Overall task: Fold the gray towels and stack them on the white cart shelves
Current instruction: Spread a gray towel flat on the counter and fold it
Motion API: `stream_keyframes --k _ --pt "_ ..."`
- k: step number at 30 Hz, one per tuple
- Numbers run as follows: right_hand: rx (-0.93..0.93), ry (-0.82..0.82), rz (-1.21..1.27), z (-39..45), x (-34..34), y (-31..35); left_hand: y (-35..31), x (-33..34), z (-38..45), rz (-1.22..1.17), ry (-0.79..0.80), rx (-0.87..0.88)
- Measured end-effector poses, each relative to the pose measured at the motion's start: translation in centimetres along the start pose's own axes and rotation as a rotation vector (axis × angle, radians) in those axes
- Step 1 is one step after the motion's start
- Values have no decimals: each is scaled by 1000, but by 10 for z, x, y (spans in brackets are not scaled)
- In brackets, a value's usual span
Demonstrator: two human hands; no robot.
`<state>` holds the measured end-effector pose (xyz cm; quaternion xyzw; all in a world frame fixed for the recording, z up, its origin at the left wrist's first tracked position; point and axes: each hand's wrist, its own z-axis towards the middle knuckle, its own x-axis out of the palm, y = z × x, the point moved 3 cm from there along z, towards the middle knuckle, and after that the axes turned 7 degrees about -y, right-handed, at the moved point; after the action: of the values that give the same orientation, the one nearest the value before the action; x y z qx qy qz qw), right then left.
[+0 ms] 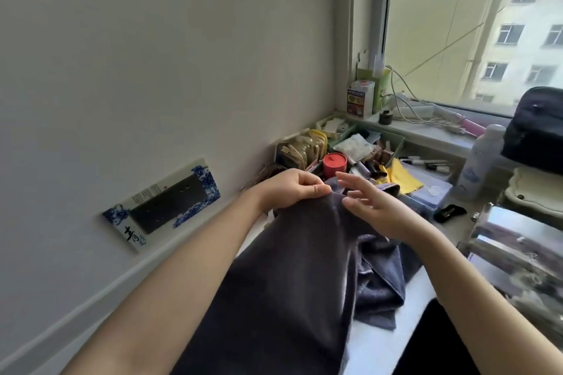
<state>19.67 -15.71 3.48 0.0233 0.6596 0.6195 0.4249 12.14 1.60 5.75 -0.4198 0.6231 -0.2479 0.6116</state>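
Our left hand (291, 189) pinches the top edge of the dark gray terry towel (283, 277), which hangs down toward six o'clock over the white surface (377, 344). At three o'clock of it our right hand (370, 207) hovers, fingers spread, thumb touching the cloth.

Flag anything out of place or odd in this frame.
Nothing looks damaged or spilled. The left hand pinches the top edge of a gray towel; the right hand is open beside it. More gray towels lie crumpled, unfolded, behind. The clutter tray is messy.
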Motion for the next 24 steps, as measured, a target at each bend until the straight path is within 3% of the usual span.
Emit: stream_keyframes --k 4,9,12,17,24 --pt "-20 -21 -81 3 8 -5 -2 -1 -3 -14 -5 -3" --pt "42 -292 108 1 -5 -12 23 -14 -19 161 62 -138" --pt "127 -342 188 -3 -8 -10 52 -28 -34 187 12 -200" --pt "196 -178 262 -11 9 5 64 -52 -67 87 -115 -240" --pt "179 113 570 -29 91 76 89 -102 -144 -135 -536 -169"
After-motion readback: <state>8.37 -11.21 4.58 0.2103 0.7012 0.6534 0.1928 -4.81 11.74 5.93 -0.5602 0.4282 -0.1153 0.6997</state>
